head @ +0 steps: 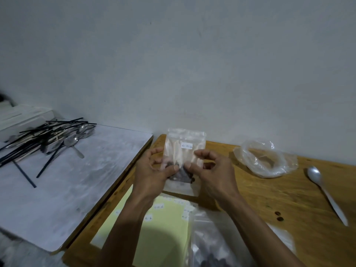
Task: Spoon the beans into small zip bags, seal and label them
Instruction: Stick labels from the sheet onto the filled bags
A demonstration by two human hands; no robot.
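Desk point(289, 189), back edge against the wall point(173, 54). At the back edge, middle, we hold a zip bag point(185, 151) upright between left hand point(154, 172) and right hand point(215, 170), beans point(181, 175) in its lower part. Right of it lies a rolled plastic bag point(264, 158); farther right, a spoon point(325, 193). Near the front edge: a label sheet point(167, 228), a bag of beans point(210, 247) on its right side. Left of the desk, a board point(77, 180) carries a cutlery pile point(48, 139) at its far left corner.

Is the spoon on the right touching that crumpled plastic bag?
Apart. The head view shows bare wooden table between the spoon and the crumpled plastic bag.
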